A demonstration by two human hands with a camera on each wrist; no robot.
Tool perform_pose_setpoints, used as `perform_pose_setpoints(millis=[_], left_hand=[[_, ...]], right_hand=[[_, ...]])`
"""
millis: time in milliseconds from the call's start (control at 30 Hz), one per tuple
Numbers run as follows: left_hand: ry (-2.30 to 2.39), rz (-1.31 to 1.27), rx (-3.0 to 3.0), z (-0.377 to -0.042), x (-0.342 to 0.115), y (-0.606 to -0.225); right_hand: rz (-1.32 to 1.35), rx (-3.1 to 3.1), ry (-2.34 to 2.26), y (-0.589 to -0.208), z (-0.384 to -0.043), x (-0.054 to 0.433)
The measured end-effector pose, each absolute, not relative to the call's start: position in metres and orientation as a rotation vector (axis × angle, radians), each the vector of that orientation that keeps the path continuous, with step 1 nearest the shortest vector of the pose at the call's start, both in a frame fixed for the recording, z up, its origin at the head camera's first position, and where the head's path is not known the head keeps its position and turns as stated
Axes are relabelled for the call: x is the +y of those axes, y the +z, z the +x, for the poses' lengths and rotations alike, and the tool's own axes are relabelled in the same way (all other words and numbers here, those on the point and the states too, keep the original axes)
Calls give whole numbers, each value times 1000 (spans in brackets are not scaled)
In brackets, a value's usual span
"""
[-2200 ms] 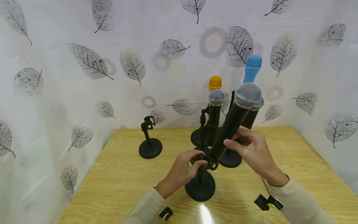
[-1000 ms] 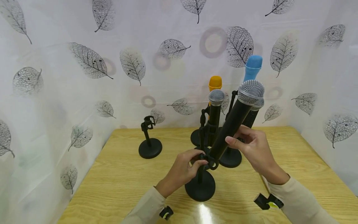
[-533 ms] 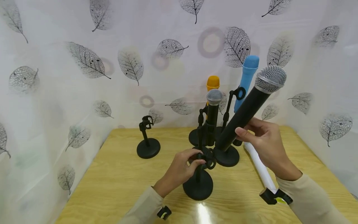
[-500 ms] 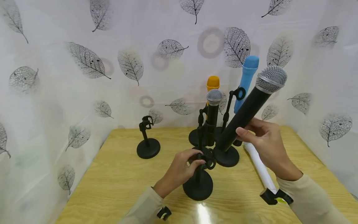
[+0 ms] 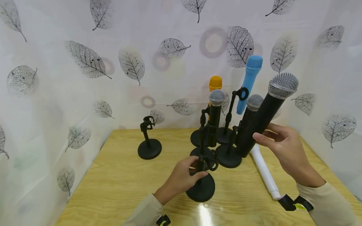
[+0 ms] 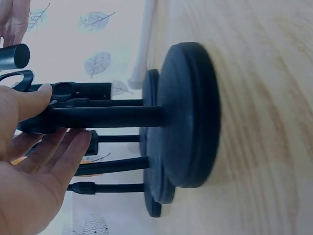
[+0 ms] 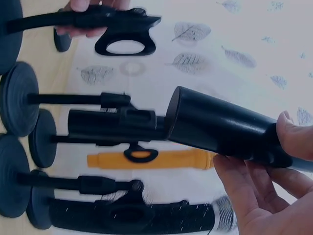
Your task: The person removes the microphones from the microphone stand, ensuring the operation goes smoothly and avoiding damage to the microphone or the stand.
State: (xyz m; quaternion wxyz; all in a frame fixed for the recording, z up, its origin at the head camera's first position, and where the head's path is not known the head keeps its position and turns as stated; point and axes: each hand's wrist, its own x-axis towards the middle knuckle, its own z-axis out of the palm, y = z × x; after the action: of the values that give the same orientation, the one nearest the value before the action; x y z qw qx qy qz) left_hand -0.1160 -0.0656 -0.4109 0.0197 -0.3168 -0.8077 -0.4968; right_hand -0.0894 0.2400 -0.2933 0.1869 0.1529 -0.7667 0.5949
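Observation:
My right hand (image 5: 288, 150) grips a black microphone (image 5: 261, 117) with a silver mesh head, tilted up to the right. In the right wrist view, the lower end of this microphone (image 7: 210, 122) is apart from the front stand's ring clip (image 7: 152, 46). Thumb and fingers of my left hand (image 5: 181, 177) hold the front black microphone stand (image 5: 201, 191) just below that clip, its ring bare. The left wrist view shows the stand's round base (image 6: 190, 115) on the table, with the left thumb (image 6: 34, 102) beside the joint.
Behind stand an upright black microphone (image 5: 215, 119), an orange microphone (image 5: 216, 82), a blue microphone (image 5: 250, 83) and another black microphone (image 5: 249, 114), among black stands. A white tube-like handle (image 5: 264, 171) lies at right. A bare stand (image 5: 150, 149) stands back left on the wooden table (image 5: 121, 188).
The right hand has drawn the black microphone out of the front stand's ring and moved it right. The left hand stays at the stand, its grip slightly lower and looser.

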Motion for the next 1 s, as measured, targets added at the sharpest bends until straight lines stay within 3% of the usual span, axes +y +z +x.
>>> perform_pose_setpoints(millis=[600,1000], left_hand=[[-1483,-902,-2581,-111,-75,-412],[-1445,-808,-2582,-111,-101,-414]], right_hand=[[333,-2072,1953,-334,-87,290],[160,-2267,1822,-359,-95,322]])
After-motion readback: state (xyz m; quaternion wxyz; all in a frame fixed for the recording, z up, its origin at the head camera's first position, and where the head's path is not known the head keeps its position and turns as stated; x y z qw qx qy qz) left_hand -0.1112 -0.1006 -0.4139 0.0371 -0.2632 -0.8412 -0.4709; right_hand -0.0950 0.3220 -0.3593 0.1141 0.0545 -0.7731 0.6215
